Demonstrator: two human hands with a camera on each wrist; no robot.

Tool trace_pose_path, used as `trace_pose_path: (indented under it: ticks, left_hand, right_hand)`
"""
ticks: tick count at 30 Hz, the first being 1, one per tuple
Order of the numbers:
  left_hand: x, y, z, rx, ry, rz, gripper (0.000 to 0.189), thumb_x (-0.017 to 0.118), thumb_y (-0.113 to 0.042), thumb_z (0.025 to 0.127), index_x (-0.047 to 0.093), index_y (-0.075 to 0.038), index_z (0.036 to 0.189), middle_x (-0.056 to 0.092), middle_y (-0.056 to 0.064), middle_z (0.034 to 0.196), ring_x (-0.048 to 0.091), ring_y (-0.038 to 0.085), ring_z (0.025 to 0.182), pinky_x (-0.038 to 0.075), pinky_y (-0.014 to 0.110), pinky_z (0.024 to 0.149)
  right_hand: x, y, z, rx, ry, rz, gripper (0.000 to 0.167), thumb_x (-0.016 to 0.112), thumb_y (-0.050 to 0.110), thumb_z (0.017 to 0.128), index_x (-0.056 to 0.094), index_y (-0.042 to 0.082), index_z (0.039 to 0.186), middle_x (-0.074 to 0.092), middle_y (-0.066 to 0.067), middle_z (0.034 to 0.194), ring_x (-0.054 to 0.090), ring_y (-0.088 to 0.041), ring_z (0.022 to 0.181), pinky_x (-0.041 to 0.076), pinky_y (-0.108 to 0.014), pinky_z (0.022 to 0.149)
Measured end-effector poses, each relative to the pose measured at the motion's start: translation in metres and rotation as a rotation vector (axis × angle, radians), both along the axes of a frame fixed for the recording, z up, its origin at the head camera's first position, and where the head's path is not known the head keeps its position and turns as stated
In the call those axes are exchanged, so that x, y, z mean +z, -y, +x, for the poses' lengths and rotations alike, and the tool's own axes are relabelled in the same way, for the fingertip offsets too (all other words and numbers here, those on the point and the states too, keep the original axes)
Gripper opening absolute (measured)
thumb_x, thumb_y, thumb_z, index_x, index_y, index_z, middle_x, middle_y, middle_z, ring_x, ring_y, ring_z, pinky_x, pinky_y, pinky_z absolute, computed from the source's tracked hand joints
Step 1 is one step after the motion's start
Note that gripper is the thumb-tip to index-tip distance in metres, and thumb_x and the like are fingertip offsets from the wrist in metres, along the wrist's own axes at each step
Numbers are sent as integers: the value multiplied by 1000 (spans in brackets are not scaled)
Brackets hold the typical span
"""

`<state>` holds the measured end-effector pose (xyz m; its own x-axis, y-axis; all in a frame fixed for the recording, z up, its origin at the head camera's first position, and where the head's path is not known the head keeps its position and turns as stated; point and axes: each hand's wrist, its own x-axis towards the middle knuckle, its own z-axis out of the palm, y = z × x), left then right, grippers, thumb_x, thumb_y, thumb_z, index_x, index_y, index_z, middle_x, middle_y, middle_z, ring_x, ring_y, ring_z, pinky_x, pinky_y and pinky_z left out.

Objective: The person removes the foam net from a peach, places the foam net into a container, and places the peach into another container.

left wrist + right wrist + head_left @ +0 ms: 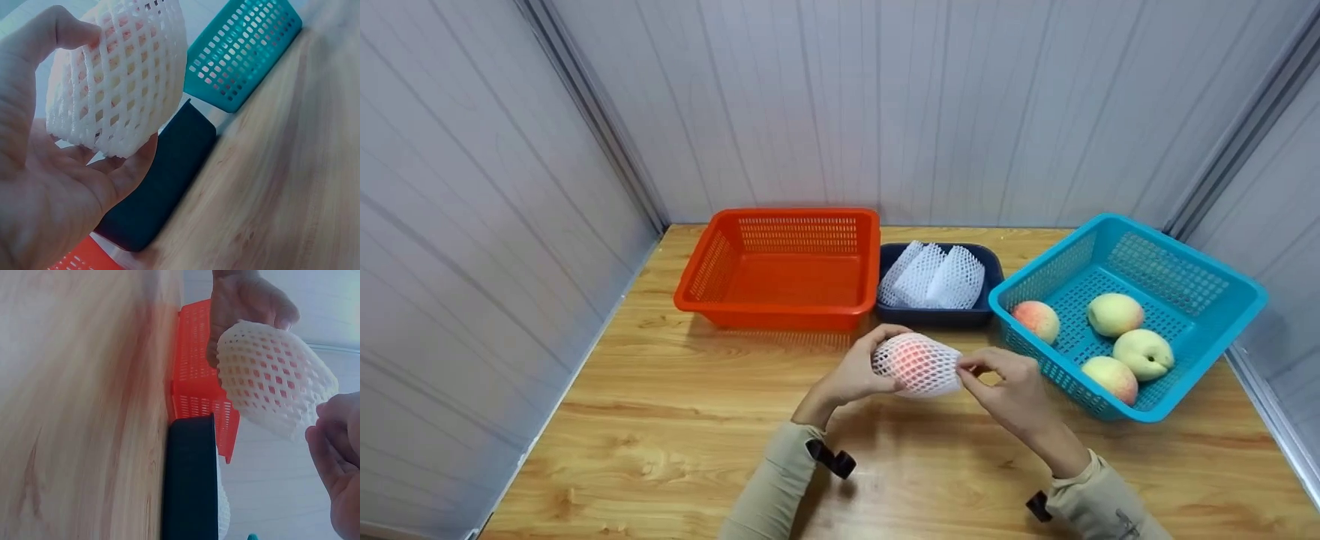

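Observation:
Between my two hands, above the front of the table, is a peach (913,358) inside a white foam net sleeve (934,379). My left hand (861,369) grips the covered peach from the left, thumb on one side and fingers curled round the other. At the sleeve's right end my right hand (1011,390) pinches the net's edge between thumb and fingertips. In the right wrist view the sleeve (275,377) narrows toward that pinch. The left wrist view shows the mesh (121,79) stretched over the fruit.
An orange basket (780,309) stands at the back left. Beside it a dark blue tray (934,318) holds several white foam sleeves (956,277). On the right, a turquoise basket (1222,289) holds several peaches (1114,314). Walls enclose the wooden table (660,435) at the back and sides.

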<state>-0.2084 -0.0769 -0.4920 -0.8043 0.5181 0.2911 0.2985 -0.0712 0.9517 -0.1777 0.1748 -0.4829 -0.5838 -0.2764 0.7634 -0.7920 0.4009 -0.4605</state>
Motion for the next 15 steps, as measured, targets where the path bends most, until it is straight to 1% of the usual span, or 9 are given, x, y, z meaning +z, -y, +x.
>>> trace_pose_path:
  ticks: [2,4,5,6,9,12,15]
  left_hand:
    - [-11,-1,-4,9,-12,-5,68,74,-5,66,50,0,129,57,8,120,52,23,105,45,35,90]
    - [-21,-2,-8,10,-23,-8,68,75,-9,66,50,-4,130,57,6,121,52,23,106,45,36,90]
    - [-25,-2,-9,9,-30,-7,69,76,-11,66,51,-5,130,57,5,121,52,23,106,45,36,90]
    - [-27,-2,-10,12,-34,-11,68,76,-12,66,51,-7,130,57,5,121,52,23,106,45,36,91]
    - [-27,-3,-11,11,-47,-16,68,77,-12,66,51,-8,130,57,5,121,52,22,106,44,36,91]
    - [-25,-4,-12,11,-53,-31,69,77,-12,66,52,-9,130,57,4,121,52,21,107,43,35,92]
    - [-24,-6,-13,13,-51,-44,69,77,-12,66,52,-10,130,58,4,121,52,20,106,44,35,92]
  right_hand:
    - [-1,3,0,-6,35,10,25,77,-12,69,74,8,84,71,-1,83,65,-15,67,54,-25,61]
    - [-3,5,1,-20,66,25,25,76,-13,69,74,6,85,71,0,85,66,-14,69,54,-24,63]
    - [-3,5,1,-25,79,31,26,76,-13,69,74,6,86,71,-1,87,66,-14,71,54,-23,65]
    - [-4,6,1,-26,87,34,28,76,-14,68,75,5,88,72,-1,89,67,-15,73,54,-22,67]
    - [-4,8,0,3,144,36,36,77,-14,67,74,5,97,71,-2,98,67,-16,81,53,-21,73]
    - [-4,8,0,59,212,27,45,77,-16,65,72,6,104,69,-4,105,66,-18,88,55,-25,74]
    - [-3,9,-1,98,263,48,48,79,-14,66,69,8,107,67,-2,107,64,-18,92,55,-29,76]
